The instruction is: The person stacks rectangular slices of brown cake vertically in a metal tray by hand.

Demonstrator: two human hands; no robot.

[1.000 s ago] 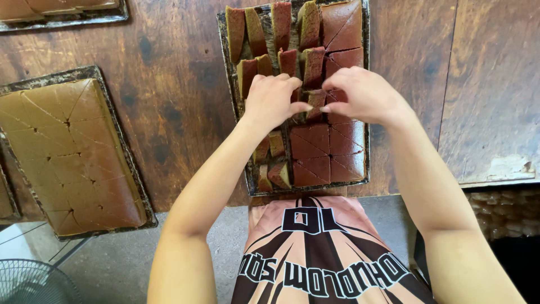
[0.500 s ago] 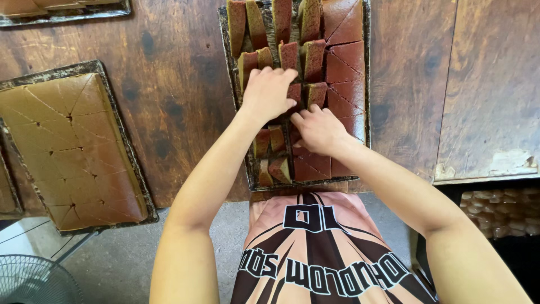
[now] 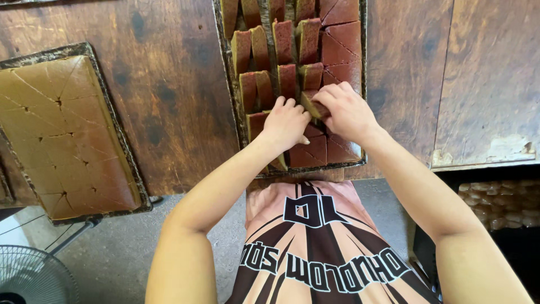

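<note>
From the head camera, both hands work over a dark metal baking tray of brown cake cut into squares, set on a worn wooden table. The right hand has its fingers closed around one cut cake piece, which is lifted and tilted near the middle of the tray. The left hand rests knuckles-up just beside it, fingers curled down onto the cake; whether it grips anything cannot be told. Several cut pieces farther up the tray stand on edge in rows, while flat squares lie at the right side. A second tray of lighter brown scored cake sits well apart at the left.
</note>
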